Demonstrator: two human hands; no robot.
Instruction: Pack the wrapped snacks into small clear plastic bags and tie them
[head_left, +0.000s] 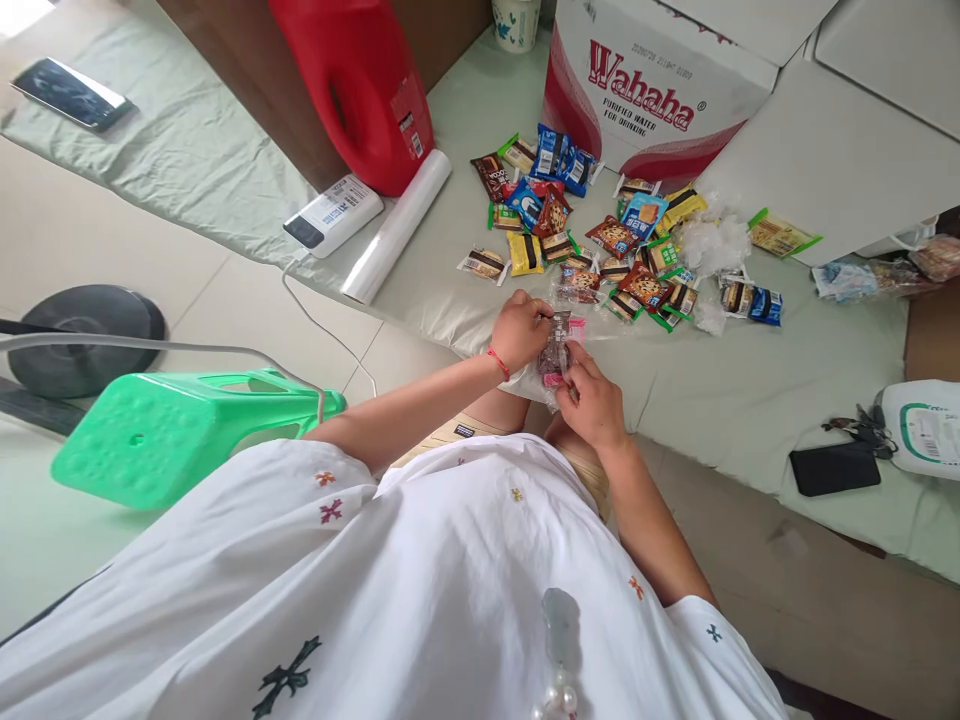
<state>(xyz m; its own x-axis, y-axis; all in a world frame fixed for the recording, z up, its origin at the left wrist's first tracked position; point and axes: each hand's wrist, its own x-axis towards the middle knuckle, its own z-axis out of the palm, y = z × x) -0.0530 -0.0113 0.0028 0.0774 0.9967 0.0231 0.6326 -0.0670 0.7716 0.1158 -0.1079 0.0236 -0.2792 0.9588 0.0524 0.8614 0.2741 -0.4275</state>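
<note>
Snack-filled clear bag (556, 348), gripped in both hands (520, 330)

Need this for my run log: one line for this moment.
left hand: grips clear bag | right hand: grips it | wrapped snacks: scattered beyond

Really bright, even daylight here, pretty soft, so shadows stay faint, just a light one under the left hand (520, 330) and right hand (596, 400). The top left corner is blown out to white, and the phone (71, 93) near it catches a pale glare. The white shirt (420, 600) and box flaps (832, 150) sit close to clipping. There's some sheen on the red jug (360, 80). Focus is crisp on the clear bag (556, 345) both hands pinch and on the snack packets (600, 240). There's wide-lens bending at the edges, and the pearl beads (559, 700) at the bottom go mushy.
</note>
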